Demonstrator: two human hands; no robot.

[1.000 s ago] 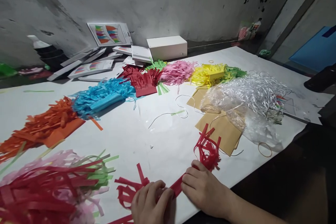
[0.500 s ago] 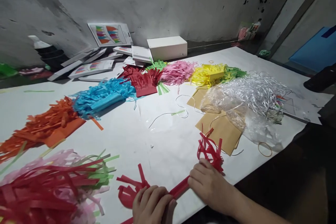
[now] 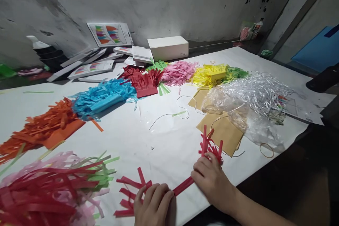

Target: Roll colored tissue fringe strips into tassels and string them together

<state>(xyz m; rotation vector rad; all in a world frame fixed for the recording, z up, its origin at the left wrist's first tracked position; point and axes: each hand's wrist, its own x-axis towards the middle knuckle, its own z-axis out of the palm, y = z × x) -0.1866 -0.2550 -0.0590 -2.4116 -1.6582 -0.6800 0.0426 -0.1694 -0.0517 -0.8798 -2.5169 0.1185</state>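
A red paper tassel (image 3: 183,185) stretches between my two hands near the table's front edge, its middle strip straight and its ends cut into fringe. My left hand (image 3: 154,204) curls over the left part, fringe strips fanning out beyond it on the white surface. Fingers closed, my right hand (image 3: 212,180) grips the other end, where fringe sticks up past the knuckles. To the left lies a heap of loose red tissue strips (image 3: 47,190) with pink and green ones. Brown paper sheets (image 3: 222,129) lie just beyond my right hand.
Fringed bundles in orange (image 3: 53,123), blue (image 3: 106,95), dark red, pink and yellow (image 3: 210,75) form an arc across the white-covered table. Silver string (image 3: 259,90) and clear plastic bags sit at right. Flat printed boxes (image 3: 91,70) and a white box (image 3: 169,47) stand by the wall.
The fringe under my left hand has spread from a curled clump into separate strips. At my right hand the fringe has shifted, with one strip now upright. Both hands moved only slightly.
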